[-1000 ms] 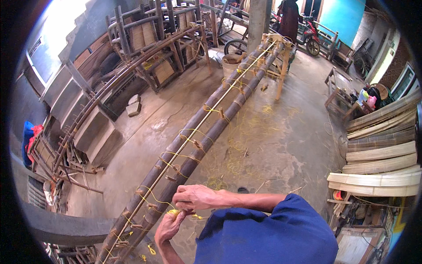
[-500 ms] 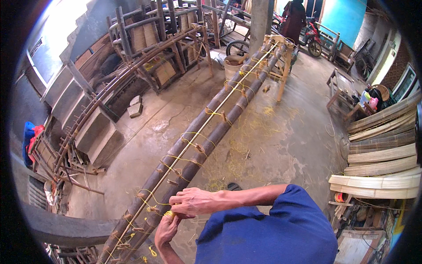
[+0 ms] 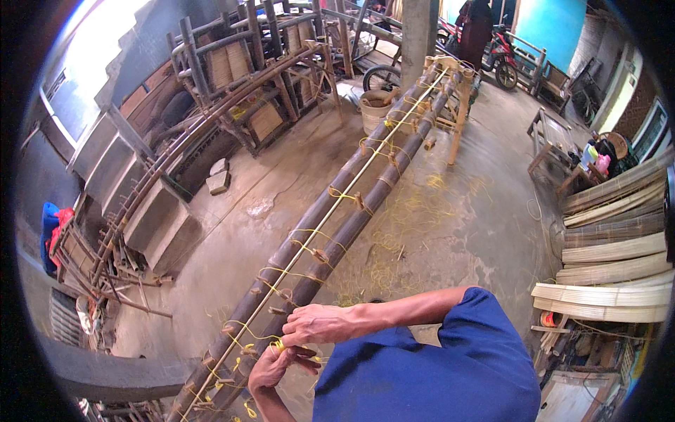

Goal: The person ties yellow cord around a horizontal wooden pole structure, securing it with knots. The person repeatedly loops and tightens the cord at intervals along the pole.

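Note:
Two long dark bamboo poles (image 3: 289, 254) run side by side from the lower left to the far end. Along the gap between them lies a thin pale strip (image 3: 313, 235). Short wooden pegs (image 3: 320, 256) jut from the poles, and loops of yellow string (image 3: 330, 234) cross them. My left hand (image 3: 268, 368) pinches a small yellow string bundle beside the nearer pole, its other fingers stretched away. Just above it, my right hand (image 3: 313, 325) has curled fingers closed on the same string, which runs toward the poles. The fingertips are partly hidden.
A wooden stand (image 3: 460, 116) is under the far pole ends, next to a bucket (image 3: 378, 110) and a pillar. Stacked bamboo furniture (image 3: 232, 63) and concrete steps are on the left. Bundled slats (image 3: 605, 292) pile up at right. String scraps (image 3: 401, 232) litter the floor.
My left hand's fingers have spread out below the string bundle. Both hands stay close together at the nearer pole. The whole view has shifted slightly.

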Motion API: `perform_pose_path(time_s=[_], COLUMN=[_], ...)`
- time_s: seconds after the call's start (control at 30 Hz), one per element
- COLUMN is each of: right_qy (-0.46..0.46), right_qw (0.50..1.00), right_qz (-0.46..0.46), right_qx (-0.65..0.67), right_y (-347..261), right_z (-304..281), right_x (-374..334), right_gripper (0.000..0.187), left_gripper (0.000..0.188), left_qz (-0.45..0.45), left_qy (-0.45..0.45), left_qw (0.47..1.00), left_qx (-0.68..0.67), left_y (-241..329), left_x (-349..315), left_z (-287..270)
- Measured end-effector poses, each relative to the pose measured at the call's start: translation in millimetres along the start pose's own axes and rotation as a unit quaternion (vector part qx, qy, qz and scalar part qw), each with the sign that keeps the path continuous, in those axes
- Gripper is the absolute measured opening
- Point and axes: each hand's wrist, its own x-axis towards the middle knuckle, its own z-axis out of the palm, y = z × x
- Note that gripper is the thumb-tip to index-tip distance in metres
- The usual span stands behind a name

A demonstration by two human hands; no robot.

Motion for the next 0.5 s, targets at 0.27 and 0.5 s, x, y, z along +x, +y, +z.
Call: perform_pose_path(time_s=[0.27, 0.5], right_qy=[-0.061, -0.06], right_qw=[0.983, 0.981], right_qz=[0.149, 0.091], right_qx=[0.09, 0.158], right_y=[-3, 7], right_z=[-4, 5], right_x=[0, -3], right_gripper=[0.016, 0.014], left_gripper=[0.052, 0.052], left_qz=[-0.041, -0.029], left_qy=[-0.027, -0.145], left_qw=[0.997, 0.987], left_qx=[-0.051, -0.057], left_y=[-9, -19], left_x=[11, 21], left_z=[-9, -22])
